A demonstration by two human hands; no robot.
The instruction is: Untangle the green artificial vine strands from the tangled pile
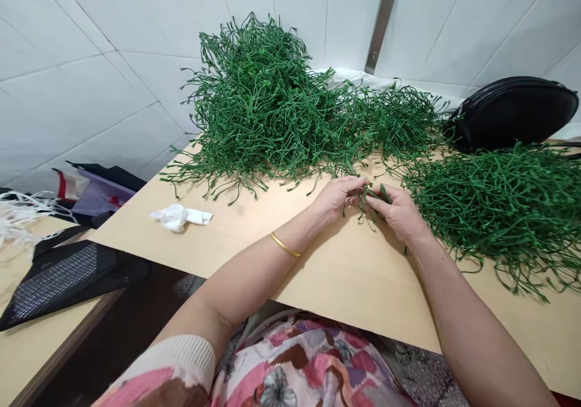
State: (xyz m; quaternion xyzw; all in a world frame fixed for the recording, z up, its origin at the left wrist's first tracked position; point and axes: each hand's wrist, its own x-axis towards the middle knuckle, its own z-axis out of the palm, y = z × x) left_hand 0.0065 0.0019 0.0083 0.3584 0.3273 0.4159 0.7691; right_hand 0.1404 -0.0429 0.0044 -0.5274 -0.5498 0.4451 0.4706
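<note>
Thin green artificial plant stems [367,202] are held between my two hands over the middle of the table. My left hand [339,196], with a gold bangle at its wrist, pinches one end of them. Closed round the other end is my right hand [399,213], and a thicker green piece shows between its thumb and forefinger. The fingers partly hide how the pieces join. Just beyond the hands rises a large tangled pile of green stems [267,104]. Another pile of green stems [499,207] spreads close to the right of my right hand.
A crumpled white tissue [178,217] lies on the wooden table [236,237] at left. A black bag [517,113] stands at the back right, near the tiled wall [149,25]. Black mesh fabric [68,274] and white strands [22,219] lie on a second surface at far left.
</note>
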